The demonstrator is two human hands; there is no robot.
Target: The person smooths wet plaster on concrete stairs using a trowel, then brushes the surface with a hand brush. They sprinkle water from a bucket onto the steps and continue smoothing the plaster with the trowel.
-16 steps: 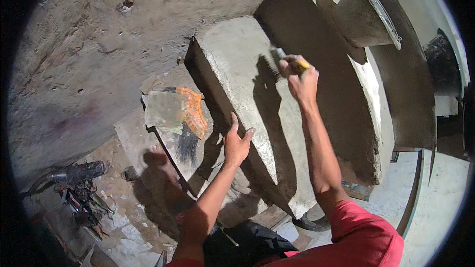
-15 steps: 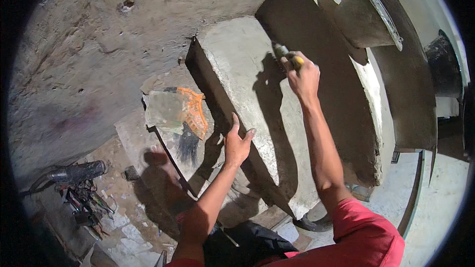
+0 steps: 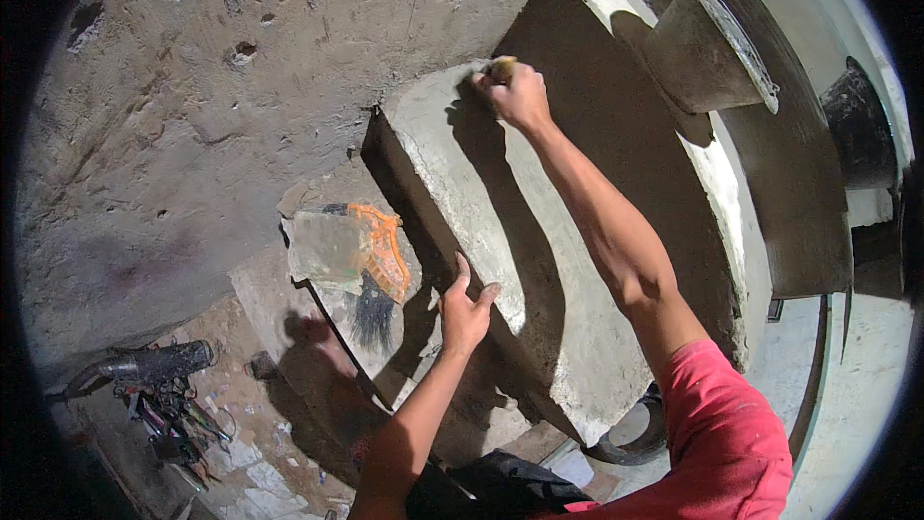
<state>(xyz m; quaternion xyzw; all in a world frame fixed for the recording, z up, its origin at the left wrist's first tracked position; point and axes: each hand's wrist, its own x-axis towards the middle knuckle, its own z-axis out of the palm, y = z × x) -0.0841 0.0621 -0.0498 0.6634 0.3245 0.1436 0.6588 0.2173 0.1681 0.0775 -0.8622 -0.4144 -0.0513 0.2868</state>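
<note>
My right hand [image 3: 518, 96] grips a yellow-handled tool [image 3: 502, 67], probably a brush, at the far end of a cement-coated step [image 3: 602, 376], close to the rough wall [image 3: 241, 135]. Its working end is mostly hidden by my fingers and their shadow. My left hand [image 3: 465, 313] is at the step's left edge, with thumb and forefinger spread and nothing held. Left of that hand lies an orange brush head [image 3: 387, 260] with black bristles, partly under a dull grey-green sheet [image 3: 322, 241].
On the higher steps at the right sit a cement-caked bucket [image 3: 703, 53] and a black bucket [image 3: 855, 130]. A pile of tools and wires [image 3: 173, 414] lies at the lower left. A dark round tyre-like object [image 3: 626, 443] sits below the step.
My right hand has moved up and leftward along the step toward the wall with the tool. My left hand stays at the edge. The view has shifted slightly.
</note>
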